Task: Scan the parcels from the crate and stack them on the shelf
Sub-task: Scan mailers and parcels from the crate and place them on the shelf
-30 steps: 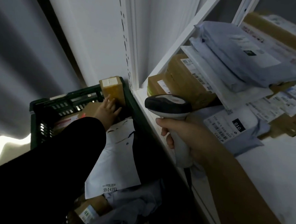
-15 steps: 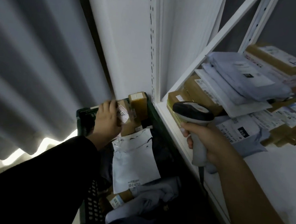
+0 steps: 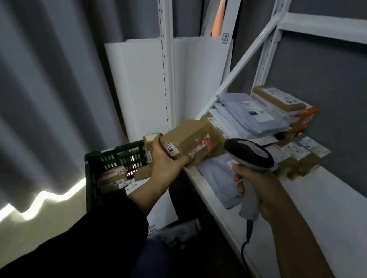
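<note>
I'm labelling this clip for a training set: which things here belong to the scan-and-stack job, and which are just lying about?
Job: brown cardboard parcel in the left hand; grey handheld barcode scanner in the right hand; dark green plastic crate; white metal shelf; stacked parcels on it.
Lying about: white flat panels leaning behind the shelf post; grey pleated curtain.

room's pretty dim tbh | grey pleated curtain fills 9 to 11 o'clock | bright wavy strip of light under its hem at 8 | pale floor at 7 | white panels standing on end at 12 | dark grey wall at 2 | white metal shelf at 3, against that wall
</note>
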